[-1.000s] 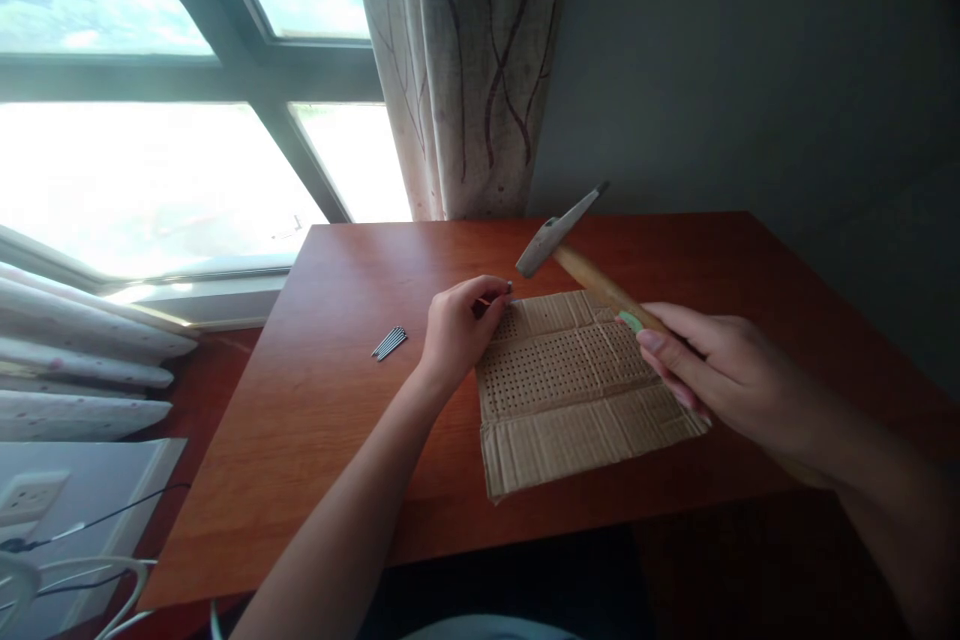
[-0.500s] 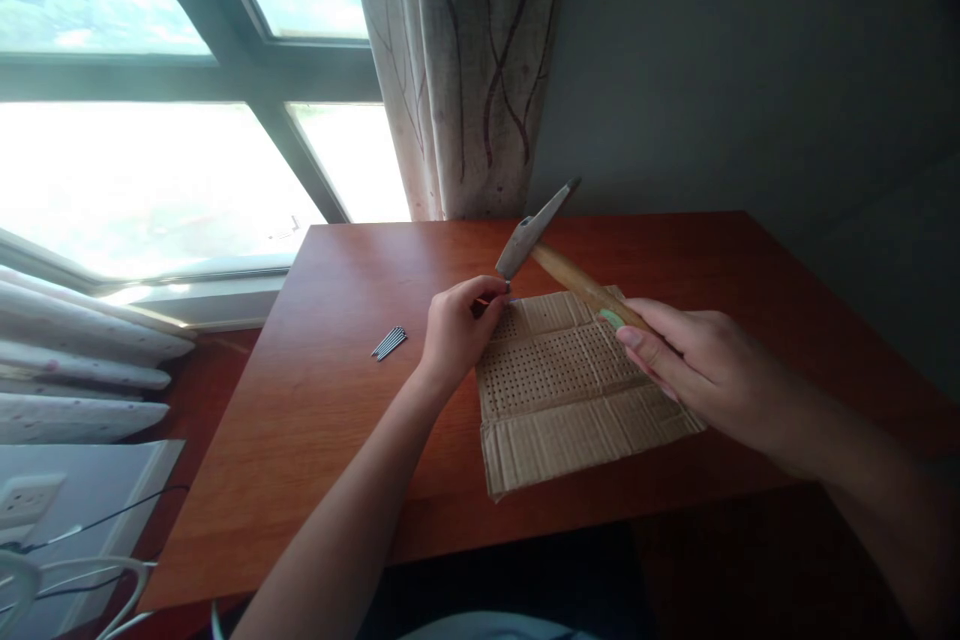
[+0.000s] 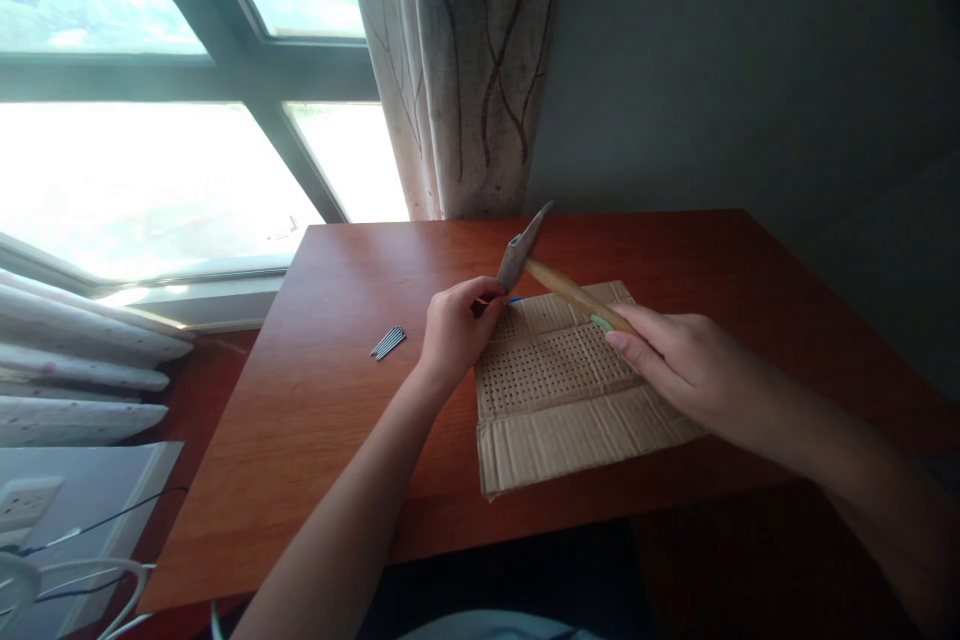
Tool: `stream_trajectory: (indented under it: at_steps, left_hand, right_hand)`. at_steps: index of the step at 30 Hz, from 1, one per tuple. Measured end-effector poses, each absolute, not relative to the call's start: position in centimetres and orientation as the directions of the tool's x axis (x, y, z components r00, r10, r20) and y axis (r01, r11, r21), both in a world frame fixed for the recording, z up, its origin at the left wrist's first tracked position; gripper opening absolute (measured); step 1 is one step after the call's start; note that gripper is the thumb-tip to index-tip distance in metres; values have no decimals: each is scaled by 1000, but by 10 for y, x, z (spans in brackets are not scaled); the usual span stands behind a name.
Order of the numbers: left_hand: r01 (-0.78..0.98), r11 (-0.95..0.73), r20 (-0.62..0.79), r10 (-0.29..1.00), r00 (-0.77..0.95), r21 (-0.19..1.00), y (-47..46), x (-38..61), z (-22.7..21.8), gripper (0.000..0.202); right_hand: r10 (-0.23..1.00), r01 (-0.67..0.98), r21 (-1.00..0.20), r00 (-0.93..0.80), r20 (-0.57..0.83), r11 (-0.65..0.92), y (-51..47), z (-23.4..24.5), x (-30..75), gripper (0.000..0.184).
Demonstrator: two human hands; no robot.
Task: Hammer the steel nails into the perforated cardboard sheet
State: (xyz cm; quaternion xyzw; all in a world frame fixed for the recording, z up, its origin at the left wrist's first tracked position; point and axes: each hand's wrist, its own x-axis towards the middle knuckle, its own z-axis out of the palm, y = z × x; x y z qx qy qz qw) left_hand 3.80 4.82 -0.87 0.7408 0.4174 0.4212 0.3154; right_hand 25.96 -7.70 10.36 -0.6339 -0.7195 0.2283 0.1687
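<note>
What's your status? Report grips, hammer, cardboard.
Right grip closed on hammer. Left grip pinched at far-left corner of cardboard. Hammer head hides anything pinched. Nails lie left of both grips.

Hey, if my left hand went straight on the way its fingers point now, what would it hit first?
Most likely the hammer head, which sits right by the fingers of your left hand. From this single view, I can't tell whether they touch.
</note>
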Motion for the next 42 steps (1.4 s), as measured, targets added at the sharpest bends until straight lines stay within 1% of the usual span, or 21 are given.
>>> stream_trajectory:
  at_steps: [4, 8, 10, 13, 15, 16, 19, 21, 23, 31, 36, 42]
  left_hand:
    - [332, -460, 372, 880, 297, 823, 48, 38, -8, 7]
    - [320, -464, 377, 877, 299, 826, 47, 38, -8, 7]
    - [318, -463, 375, 877, 302, 827, 48, 38, -8, 7]
    - [316, -463, 375, 877, 302, 828, 48, 39, -8, 7]
    - [317, -462, 375, 877, 300, 828, 48, 39, -7, 7]
    - [316, -463, 376, 877, 299, 828, 48, 39, -7, 7]
    - [306, -459, 375, 879, 296, 834, 47, 39, -6, 7]
    - [295, -455, 375, 880, 290, 840, 47, 39, -6, 7]
    - [284, -453, 377, 881, 285, 845, 47, 39, -7, 7]
    - [263, -449, 380, 883, 275, 854, 49, 38, -9, 8]
    - [257, -439, 375, 889, 263, 861, 50, 37, -13, 10]
    - [250, -435, 373, 891, 259, 865, 51, 36, -13, 10]
  right_hand:
    - [991, 824, -557, -132, -6, 106, -77, 107, 257, 27]
    - [996, 828, -554, -88, 24, 87, -79, 103, 259, 28]
    - [998, 849, -526, -27, 58, 53, -77, 93, 267, 27]
    - [985, 882, -468, 122, 123, -51, -69, 71, 288, 26]
    - [961, 891, -436, 218, 172, -125, -64, 55, 302, 34]
    - [954, 888, -435, 246, 173, -150, -62, 49, 308, 38]
    - [959, 842, -496, 277, 65, -210, -58, 34, 318, 43]
    - [961, 794, -562, 275, -3, -229, -58, 29, 318, 41]
    - [963, 756, -614, 270, -21, -225, -57, 27, 315, 37]
    - [950, 738, -649, 303, 79, -182, -53, 35, 307, 29]
    - [941, 723, -676, 310, 133, -142, -51, 37, 306, 29]
    - [938, 717, -681, 318, 135, -145, -45, 38, 305, 29]
